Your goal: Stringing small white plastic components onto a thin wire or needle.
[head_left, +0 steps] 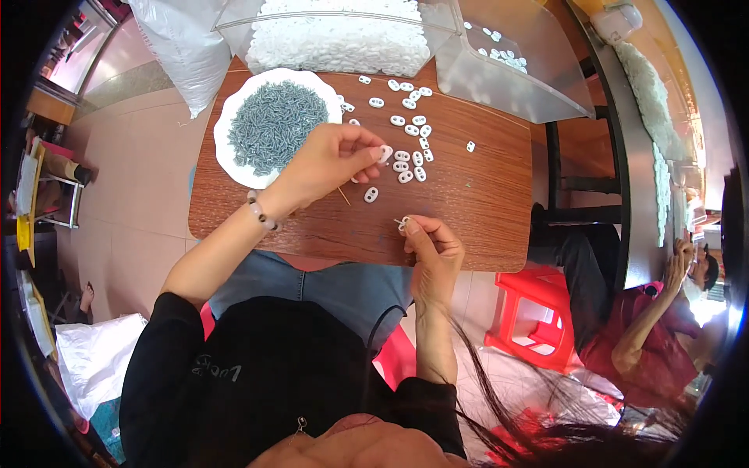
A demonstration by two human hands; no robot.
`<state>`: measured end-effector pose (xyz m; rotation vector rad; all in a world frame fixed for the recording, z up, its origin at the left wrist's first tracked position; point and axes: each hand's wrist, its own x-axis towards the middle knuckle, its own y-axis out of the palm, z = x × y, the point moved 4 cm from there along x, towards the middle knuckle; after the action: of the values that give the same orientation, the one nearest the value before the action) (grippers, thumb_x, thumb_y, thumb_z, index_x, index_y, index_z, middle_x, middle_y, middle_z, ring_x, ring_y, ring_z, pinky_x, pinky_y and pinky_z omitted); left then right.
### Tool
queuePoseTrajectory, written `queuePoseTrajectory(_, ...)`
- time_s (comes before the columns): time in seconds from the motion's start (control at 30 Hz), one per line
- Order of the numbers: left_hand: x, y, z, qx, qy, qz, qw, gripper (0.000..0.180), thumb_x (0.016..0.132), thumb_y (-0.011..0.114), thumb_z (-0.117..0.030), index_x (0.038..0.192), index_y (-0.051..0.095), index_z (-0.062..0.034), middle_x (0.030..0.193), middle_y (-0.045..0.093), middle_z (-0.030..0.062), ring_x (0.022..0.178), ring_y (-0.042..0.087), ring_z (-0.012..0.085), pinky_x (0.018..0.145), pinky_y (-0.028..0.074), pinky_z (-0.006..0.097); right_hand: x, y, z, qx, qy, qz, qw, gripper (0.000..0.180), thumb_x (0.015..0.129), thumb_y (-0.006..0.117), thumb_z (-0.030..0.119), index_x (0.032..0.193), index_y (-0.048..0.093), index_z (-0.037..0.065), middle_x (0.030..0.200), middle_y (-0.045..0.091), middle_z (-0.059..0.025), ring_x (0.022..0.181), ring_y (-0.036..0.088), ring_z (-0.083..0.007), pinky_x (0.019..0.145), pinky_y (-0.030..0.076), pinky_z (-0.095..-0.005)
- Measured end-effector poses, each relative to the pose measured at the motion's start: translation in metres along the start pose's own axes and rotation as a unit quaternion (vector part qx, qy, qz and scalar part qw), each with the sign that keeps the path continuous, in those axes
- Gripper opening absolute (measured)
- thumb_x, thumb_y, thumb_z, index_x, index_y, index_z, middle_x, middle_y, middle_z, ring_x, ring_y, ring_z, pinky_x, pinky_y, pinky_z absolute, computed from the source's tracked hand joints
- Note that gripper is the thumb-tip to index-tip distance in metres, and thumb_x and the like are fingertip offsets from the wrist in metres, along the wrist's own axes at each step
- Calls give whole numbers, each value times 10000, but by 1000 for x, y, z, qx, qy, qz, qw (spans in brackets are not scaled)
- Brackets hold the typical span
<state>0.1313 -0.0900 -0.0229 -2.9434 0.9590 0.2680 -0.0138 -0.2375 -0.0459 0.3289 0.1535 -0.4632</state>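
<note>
My left hand point(331, 160) is over the table at the right rim of a white scalloped plate point(226, 160). Its thumb and fingers pinch a small white plastic piece with two holes. A thin tan stick point(344, 196) shows just below that hand. Closer to the table's front edge, my right hand point(437, 249) is closed on another small white plastic piece point(402, 225), from which a thin screw-like pin pokes out to the left. On the plate lies a heap of grey screws point(277, 125). One loose white two-holed piece point(370, 194) rests between my hands.
Several more white pieces point(412, 130) lie scattered on the brown table point(484, 203). Behind stand a clear bin point(335, 39) full of white pieces and another bin point(507, 86) holding a few. A red stool point(538, 320) and a seated person point(647, 335) are at right.
</note>
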Motion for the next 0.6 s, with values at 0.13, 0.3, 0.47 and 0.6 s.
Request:
queuePoseTrajectory(0.13,-27,0,9,-155,-61,15,986,222,895,625,-143,1038,622,27,886,660,52,746,618,87,660,502,205,0,6,4,14,5,5,1000,127,820,690,70,910,671,-17,775,646,-49,629,510,-72,582,386,-190)
queuePoseTrajectory(0.3,-50,4,12,-189,-71,11,979,216,885,637,-140,1037,632,14,883,657,44,750,616,83,655,497,203,0,14,6,19,8,11,1000,135,825,683,67,917,660,-29,779,642,-58,642,513,-77,596,393,-197)
queuePoseTrajectory(0.47,-71,3,19,-116,-87,0,989,187,877,634,-118,1011,648,13,856,657,51,718,610,81,652,503,213,-4,28,2,40,11,52,998,134,848,653,74,936,637,-26,789,620,-56,658,517,-89,602,396,-203)
queuePoseTrajectory(0.6,-82,19,22,-9,14,62,998,201,872,627,-90,1015,630,50,840,668,83,728,633,95,638,523,241,-12,37,2,103,15,100,989,131,878,613,108,934,604,-10,763,575,-41,667,522,-112,615,409,-229)
